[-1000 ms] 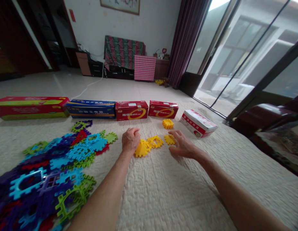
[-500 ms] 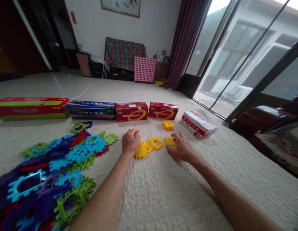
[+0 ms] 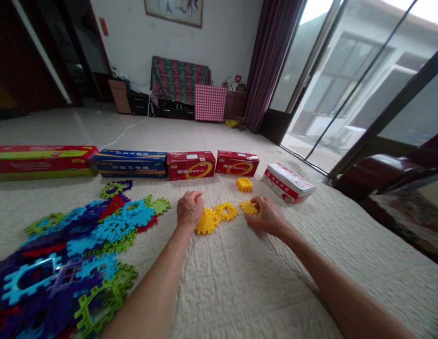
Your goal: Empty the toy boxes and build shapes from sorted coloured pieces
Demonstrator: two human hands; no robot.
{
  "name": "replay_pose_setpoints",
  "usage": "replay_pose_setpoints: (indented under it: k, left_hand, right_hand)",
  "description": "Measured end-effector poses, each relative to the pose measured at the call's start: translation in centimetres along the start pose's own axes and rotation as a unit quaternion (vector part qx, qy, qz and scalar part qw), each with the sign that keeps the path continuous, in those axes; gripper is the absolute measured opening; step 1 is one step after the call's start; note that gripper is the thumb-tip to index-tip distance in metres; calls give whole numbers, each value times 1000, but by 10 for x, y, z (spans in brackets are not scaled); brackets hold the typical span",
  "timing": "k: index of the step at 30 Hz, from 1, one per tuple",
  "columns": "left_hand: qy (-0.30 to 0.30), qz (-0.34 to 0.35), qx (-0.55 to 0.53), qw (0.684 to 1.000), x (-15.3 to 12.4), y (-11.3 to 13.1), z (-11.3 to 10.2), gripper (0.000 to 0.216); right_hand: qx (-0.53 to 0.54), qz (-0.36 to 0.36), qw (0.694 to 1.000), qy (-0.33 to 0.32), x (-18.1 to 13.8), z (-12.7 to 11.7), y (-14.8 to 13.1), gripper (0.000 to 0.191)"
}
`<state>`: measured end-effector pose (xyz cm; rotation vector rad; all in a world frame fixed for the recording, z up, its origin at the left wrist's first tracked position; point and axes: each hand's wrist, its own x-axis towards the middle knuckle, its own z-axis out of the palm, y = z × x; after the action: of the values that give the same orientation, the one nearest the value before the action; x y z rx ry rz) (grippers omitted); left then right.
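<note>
My left hand (image 3: pixel 190 207) is closed, its fingers curled out of sight, with its right side against a solid yellow interlocking tile (image 3: pixel 205 222). Whether it grips something inside cannot be seen. Touching that tile on the right is a yellow openwork tile (image 3: pixel 226 211), lying on the quilted cover. Between thumb and fingers, my right hand (image 3: pixel 266 215) holds a flat yellow toothed tile (image 3: pixel 247 206), apart from the other two. Farther back, a small stack of yellow tiles (image 3: pixel 244 184) sits beyond the right hand.
On the left spreads a heap of blue, purple, green and red tiles (image 3: pixel 113 228). A row of boxes stands behind: a long red-green box (image 3: pixel 45 165), a blue box (image 3: pixel 130 165), two red boxes (image 3: pixel 191 165) and a white-red box (image 3: pixel 288 182) at the right.
The whole view has shifted slightly left. Both hands keep nearly the same places, and the right hand still holds the yellow tile.
</note>
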<state>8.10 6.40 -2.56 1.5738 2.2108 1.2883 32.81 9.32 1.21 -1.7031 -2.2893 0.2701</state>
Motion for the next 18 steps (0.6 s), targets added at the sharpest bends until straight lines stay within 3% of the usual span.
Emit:
replay_pose_setpoints:
  k: [5, 10, 18]
  left_hand:
    - [-1, 7, -4, 1000, 0, -2, 1, 32]
    - [3, 6, -10, 1000, 1, -2, 1, 33]
    - [9, 10, -14, 1000, 0, -3, 3, 32]
  right_hand:
    - [41, -18, 997, 62, 15, -6, 6, 47]
    - [49, 0, 985, 165, 59, -4, 1, 49]
    - [21, 40, 986, 162, 93, 12, 2, 49]
